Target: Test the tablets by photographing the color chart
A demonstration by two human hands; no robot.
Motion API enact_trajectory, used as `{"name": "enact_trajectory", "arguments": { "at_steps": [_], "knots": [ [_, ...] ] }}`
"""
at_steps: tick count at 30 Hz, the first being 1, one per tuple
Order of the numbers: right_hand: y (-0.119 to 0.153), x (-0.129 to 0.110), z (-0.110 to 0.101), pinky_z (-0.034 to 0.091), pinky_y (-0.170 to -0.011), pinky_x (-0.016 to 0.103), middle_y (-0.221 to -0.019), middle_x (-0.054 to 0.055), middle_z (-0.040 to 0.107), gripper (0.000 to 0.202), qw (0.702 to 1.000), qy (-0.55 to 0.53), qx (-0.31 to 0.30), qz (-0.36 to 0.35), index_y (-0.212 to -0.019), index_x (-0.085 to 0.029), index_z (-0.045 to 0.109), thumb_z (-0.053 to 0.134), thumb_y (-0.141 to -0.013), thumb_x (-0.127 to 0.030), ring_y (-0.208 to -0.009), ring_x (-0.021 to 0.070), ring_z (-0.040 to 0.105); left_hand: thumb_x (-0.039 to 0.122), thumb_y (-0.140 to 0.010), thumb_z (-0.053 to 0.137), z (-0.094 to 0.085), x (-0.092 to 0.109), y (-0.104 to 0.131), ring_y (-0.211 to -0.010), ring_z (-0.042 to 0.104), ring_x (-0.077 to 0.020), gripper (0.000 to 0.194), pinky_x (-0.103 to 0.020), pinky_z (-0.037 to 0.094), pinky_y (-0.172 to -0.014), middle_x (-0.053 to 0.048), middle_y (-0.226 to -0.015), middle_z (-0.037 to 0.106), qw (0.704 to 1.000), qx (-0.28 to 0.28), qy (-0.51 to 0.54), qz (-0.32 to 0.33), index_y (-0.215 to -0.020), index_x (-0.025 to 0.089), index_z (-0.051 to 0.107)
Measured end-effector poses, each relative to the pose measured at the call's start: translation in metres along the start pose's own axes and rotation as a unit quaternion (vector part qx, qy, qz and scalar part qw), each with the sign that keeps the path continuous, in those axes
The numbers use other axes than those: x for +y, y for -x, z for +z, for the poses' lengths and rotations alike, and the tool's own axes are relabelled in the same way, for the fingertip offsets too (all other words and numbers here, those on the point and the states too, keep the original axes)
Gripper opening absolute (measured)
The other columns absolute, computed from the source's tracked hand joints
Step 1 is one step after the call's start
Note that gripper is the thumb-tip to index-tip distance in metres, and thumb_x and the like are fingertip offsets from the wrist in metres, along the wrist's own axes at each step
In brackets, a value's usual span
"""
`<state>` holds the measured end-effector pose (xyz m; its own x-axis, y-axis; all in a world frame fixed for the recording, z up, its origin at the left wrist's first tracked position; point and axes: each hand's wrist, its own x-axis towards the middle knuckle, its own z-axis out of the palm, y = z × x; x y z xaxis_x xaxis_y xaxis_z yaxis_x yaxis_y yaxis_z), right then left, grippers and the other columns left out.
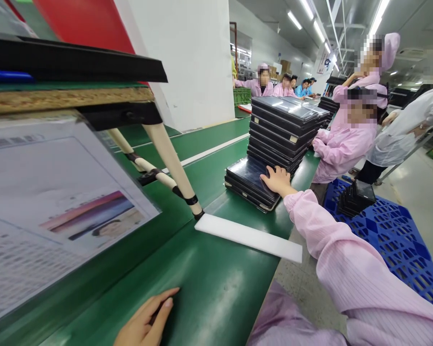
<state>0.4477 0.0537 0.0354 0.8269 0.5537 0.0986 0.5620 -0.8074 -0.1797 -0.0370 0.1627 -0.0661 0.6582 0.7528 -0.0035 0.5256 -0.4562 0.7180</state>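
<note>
My right hand [277,180] reaches forward and lies with spread fingers on the top of a short pile of flat black screen panels [248,173]. Its fingertips touch the glossy top face near the right edge. Directly behind, a taller stack of the same black panels [279,129] rises, with small pale labels on some edges. My left hand [147,319] is low over the green bench [216,288], thumb and index finger stretched out and apart, nothing seen between them. Its other fingers are partly hidden. Between the hands and across the bench lies a white foam strip [248,238].
A tube-framed stand [173,163] with a hanging printed sheet [57,206] takes up the left. The foam strip overhangs the bench's right edge. On the floor at right, a blue plastic pallet [389,230] holds more black panels [357,197]. Co-workers in pink [353,139] sit and stand beyond.
</note>
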Motion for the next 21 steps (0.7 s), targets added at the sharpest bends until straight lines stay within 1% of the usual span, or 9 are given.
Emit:
{"name": "enact_trajectory", "arguments": {
  "at_steps": [3, 6, 8, 10, 12, 14, 18, 21],
  "knots": [
    [0.0, 0.0, 0.001, 0.035, -0.119, 0.057, -0.165, 0.016, 0.046, 0.07, 1.0, -0.007, 0.006, 0.004, -0.163, -0.032, 0.047, 0.044, -0.104, -0.068, -0.147, 0.0394, 0.044, 0.06, -0.085, 0.06, -0.001, 0.0, 0.001, -0.083, 0.082, -0.025, 0.041, -0.03, 0.065, -0.069, -0.003, -0.1, 0.085, 1.0, 0.006, -0.001, -0.003, -0.099, 0.031, 0.085],
    [0.002, 0.0, 0.002, 0.036, -0.119, 0.056, -0.165, 0.015, 0.047, 0.069, 1.0, -0.017, 0.015, 0.008, -0.162, -0.031, 0.049, 0.046, -0.104, -0.067, -0.147, 0.0389, 0.044, 0.061, -0.084, 0.06, -0.001, -0.002, 0.003, -0.089, 0.082, -0.0259, 0.042, -0.03, 0.065, -0.073, -0.004, -0.104, 0.085, 1.0, 0.001, -0.003, -0.011, -0.099, 0.031, 0.085],
    [0.003, 0.001, 0.002, 0.037, -0.12, 0.053, -0.164, 0.015, 0.049, 0.067, 0.999, -0.027, 0.026, 0.011, -0.16, -0.028, 0.051, 0.046, -0.104, -0.066, -0.147, 0.0371, 0.045, 0.064, -0.083, 0.06, 0.002, -0.005, 0.004, -0.089, 0.082, -0.026, 0.045, -0.029, 0.065, -0.069, -0.005, -0.105, 0.085, 1.0, 0.002, 0.006, -0.024, -0.099, 0.03, 0.085],
    [0.005, 0.002, 0.002, 0.038, -0.12, 0.049, -0.162, 0.014, 0.051, 0.065, 0.999, -0.037, 0.037, 0.012, -0.156, -0.024, 0.055, 0.045, -0.105, -0.063, -0.146, 0.0343, 0.048, 0.066, -0.082, 0.059, 0.005, -0.009, 0.006, -0.086, 0.082, -0.0254, 0.048, -0.028, 0.063, -0.062, -0.005, -0.103, 0.085, 0.999, 0.013, 0.017, -0.033, -0.099, 0.03, 0.085],
    [0.006, 0.003, 0.002, 0.039, -0.12, 0.046, -0.16, 0.014, 0.054, 0.063, 0.998, -0.047, 0.045, 0.014, -0.152, -0.022, 0.057, 0.045, -0.105, -0.062, -0.144, 0.0326, 0.051, 0.067, -0.083, 0.058, 0.007, -0.011, 0.007, -0.082, 0.081, -0.0244, 0.048, -0.027, 0.062, -0.06, -0.004, -0.102, 0.085, 0.999, 0.025, 0.021, -0.033, -0.098, 0.031, 0.085],
    [0.007, 0.003, 0.002, 0.04, -0.119, 0.046, -0.158, 0.014, 0.056, 0.06, 0.997, -0.055, 0.05, 0.016, -0.15, -0.021, 0.059, 0.047, -0.105, -0.06, -0.142, 0.0323, 0.053, 0.066, -0.083, 0.059, 0.006, -0.008, 0.008, -0.08, 0.08, -0.024, 0.046, -0.027, 0.062, -0.06, -0.004, -0.101, 0.085, 0.999, 0.025, 0.02, -0.029, -0.098, 0.032, 0.085],
    [0.007, 0.004, 0.001, 0.042, -0.118, 0.046, -0.155, 0.013, 0.059, 0.057, 0.996, -0.068, 0.059, 0.016, -0.147, -0.021, 0.062, 0.05, -0.104, -0.056, -0.141, 0.032, 0.055, 0.061, -0.083, 0.061, 0.0, 0.003, 0.009, -0.082, 0.081, -0.0238, 0.041, -0.028, 0.064, -0.065, -0.003, -0.102, 0.085, 1.0, 0.012, 0.013, -0.018, -0.097, 0.031, 0.085],
    [0.007, 0.005, 0.001, 0.043, -0.117, 0.045, -0.153, 0.012, 0.061, 0.055, 0.995, -0.074, 0.062, 0.014, -0.146, -0.02, 0.063, 0.052, -0.104, -0.055, -0.139, 0.0314, 0.057, 0.059, -0.085, 0.061, -0.003, 0.007, 0.01, -0.082, 0.081, -0.0236, 0.039, -0.027, 0.064, -0.063, -0.003, -0.103, 0.085, 1.0, 0.013, 0.01, -0.012, -0.099, 0.032, 0.085]
  ]
}}
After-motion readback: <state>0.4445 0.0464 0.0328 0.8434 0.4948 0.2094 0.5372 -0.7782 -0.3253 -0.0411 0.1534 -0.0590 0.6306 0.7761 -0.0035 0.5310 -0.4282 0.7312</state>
